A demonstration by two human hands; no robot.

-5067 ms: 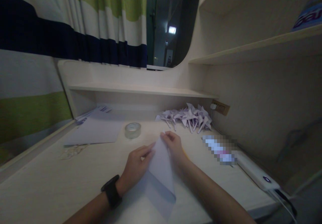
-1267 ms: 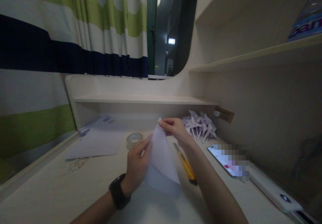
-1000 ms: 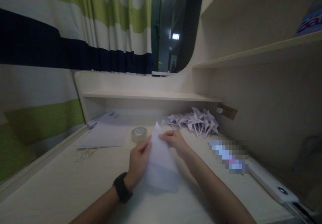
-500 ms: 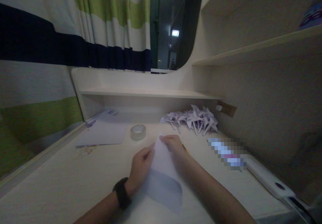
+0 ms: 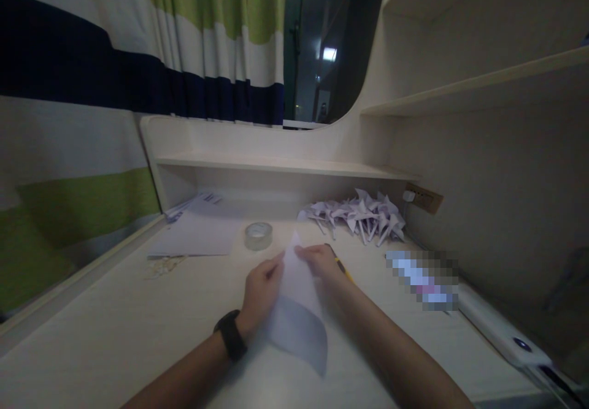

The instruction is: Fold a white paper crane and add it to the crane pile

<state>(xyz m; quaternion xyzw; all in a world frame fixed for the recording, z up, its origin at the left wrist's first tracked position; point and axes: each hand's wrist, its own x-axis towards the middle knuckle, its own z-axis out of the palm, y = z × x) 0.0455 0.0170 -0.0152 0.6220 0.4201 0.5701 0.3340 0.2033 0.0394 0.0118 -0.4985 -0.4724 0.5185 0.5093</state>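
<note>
A pale sheet of paper (image 5: 297, 311) folded to a point lies on the light wooden desk (image 5: 115, 323) in front of me. My left hand (image 5: 260, 289), with a black watch on the wrist, pinches its left edge with closed fingers. My right hand (image 5: 322, 260) grips the sheet near its tip, fingers pressed on the paper. A yellow utility knife (image 5: 341, 267) pokes out from just behind my right hand.
A roll of clear tape (image 5: 258, 235) sits beyond the hands. Flat sheets of paper (image 5: 197, 237) lie at the back left. A heap of folded paper shapes (image 5: 359, 216) is at the back right, near a wall socket (image 5: 426, 198). A phone (image 5: 421, 277) and a white power bank (image 5: 501, 332) lie at the right.
Over the last second and a bit, the sheet came down from raised in the air to the desk. Both hands kept hold of it and now sit lower near its tip.
</note>
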